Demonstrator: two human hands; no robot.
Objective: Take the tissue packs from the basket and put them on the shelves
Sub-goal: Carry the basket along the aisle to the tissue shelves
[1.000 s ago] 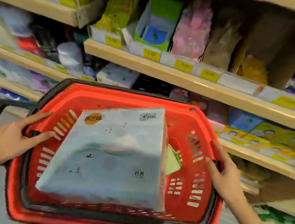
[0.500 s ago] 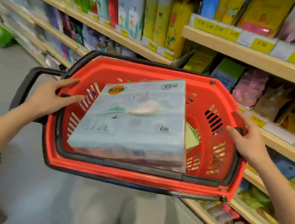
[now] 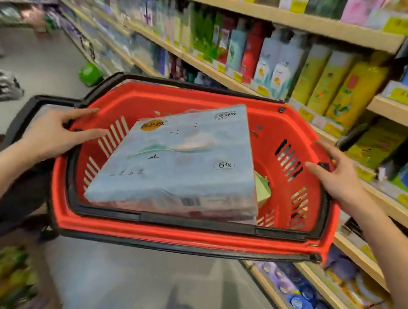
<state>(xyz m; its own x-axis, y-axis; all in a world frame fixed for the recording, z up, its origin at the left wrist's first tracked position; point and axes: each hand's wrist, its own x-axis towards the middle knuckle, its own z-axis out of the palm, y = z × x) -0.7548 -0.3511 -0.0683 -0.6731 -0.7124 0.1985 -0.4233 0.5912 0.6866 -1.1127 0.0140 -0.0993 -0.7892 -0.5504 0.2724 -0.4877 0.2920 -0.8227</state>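
Both hands are clamped on the short ends of a red basket held level in the middle of the frame. The left hand grips the left rim, thumb hooked inside the wall and fingers spread over the top edge. The right hand mirrors it at the right rim, thumb inside and fingers wrapped over the outside. Both forearms reach in from the lower corners, elbows bent and wide, wrists roughly straight.

A big pale-blue tissue pack lies tilted in the basket, its far corner propped toward the back wall and its near edge resting low against the front rim. Something green peeks out from under its right side; I cannot tell what it is. Shelves of bottles and boxes run along the upper and right parts of the frame.

The pack looks light for its bulk and soft, with a smooth film wrap that would probably slide under a loose pinch and dent if squeezed hard. I judge the safest hold is one palm on each long side, pressing inward, or a hand under the raised far edge. The basket would first have to be set down or carried on one arm to free a hand.
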